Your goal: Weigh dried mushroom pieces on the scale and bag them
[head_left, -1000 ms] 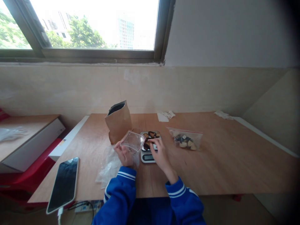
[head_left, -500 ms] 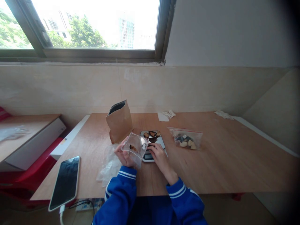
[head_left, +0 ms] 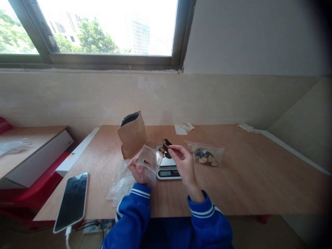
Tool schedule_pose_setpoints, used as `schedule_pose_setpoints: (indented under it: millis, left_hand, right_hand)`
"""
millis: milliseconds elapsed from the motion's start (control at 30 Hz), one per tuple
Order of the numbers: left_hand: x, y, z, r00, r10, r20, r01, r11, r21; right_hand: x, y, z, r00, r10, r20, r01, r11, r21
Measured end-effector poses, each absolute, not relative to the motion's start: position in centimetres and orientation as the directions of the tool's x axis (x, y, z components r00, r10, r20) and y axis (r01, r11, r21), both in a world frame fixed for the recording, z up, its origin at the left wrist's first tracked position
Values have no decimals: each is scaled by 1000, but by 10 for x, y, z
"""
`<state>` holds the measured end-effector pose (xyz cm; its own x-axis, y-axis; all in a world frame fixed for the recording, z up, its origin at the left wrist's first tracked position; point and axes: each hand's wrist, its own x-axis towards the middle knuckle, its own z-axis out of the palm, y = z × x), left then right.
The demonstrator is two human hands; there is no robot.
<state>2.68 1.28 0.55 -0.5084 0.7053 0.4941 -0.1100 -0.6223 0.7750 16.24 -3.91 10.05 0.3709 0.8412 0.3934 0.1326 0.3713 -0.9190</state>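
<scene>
My left hand [head_left: 139, 172] grips a clear plastic bag [head_left: 153, 155] with its mouth spread wide. A small brown dried slice [head_left: 147, 162] shows inside it. My right hand [head_left: 183, 162] pinches a dark, curled dried slice [head_left: 166, 142] above the white kitchen scale [head_left: 169, 174]. More dark-edged brown slices [head_left: 162, 150] lie on the scale's plate, partly hidden behind my right hand. The scale's display is lit, but its digits are too small to read.
An open brown paper bag [head_left: 133, 135] stands behind my left hand. Flat clear bags [head_left: 120, 183] lie at its front. To the right is a zip bag of dried pieces [head_left: 206, 155]. A phone [head_left: 72, 200] on a cable lies at the left edge; crumpled tissue [head_left: 188, 127] lies at the back.
My right hand has moved from the bag's mouth up and right over the scale, and now holds a dark slice. My left hand and the bag have barely moved.
</scene>
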Motion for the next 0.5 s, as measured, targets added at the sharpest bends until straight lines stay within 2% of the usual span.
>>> schedule_pose_setpoints:
  millis: [100, 167, 367, 500]
  left_hand:
    - [31, 13, 8, -529, 642, 555, -119, -703, 701]
    - [31, 11, 10, -509, 646, 570, -127, -711, 692]
    - [28, 5, 16, -460, 644, 611, -83, -717, 692]
    - [29, 4, 16, -465, 656, 595, -121, -713, 691]
  right_hand:
    - [150, -41, 118, 163, 903, 397, 156, 374, -914]
    - [144, -43, 122, 91, 914, 395, 199, 372, -907]
    - [147, -51, 123, 103, 954, 282, 121, 269, -956]
    - [155, -53, 131, 147, 920, 365, 275, 316, -908]
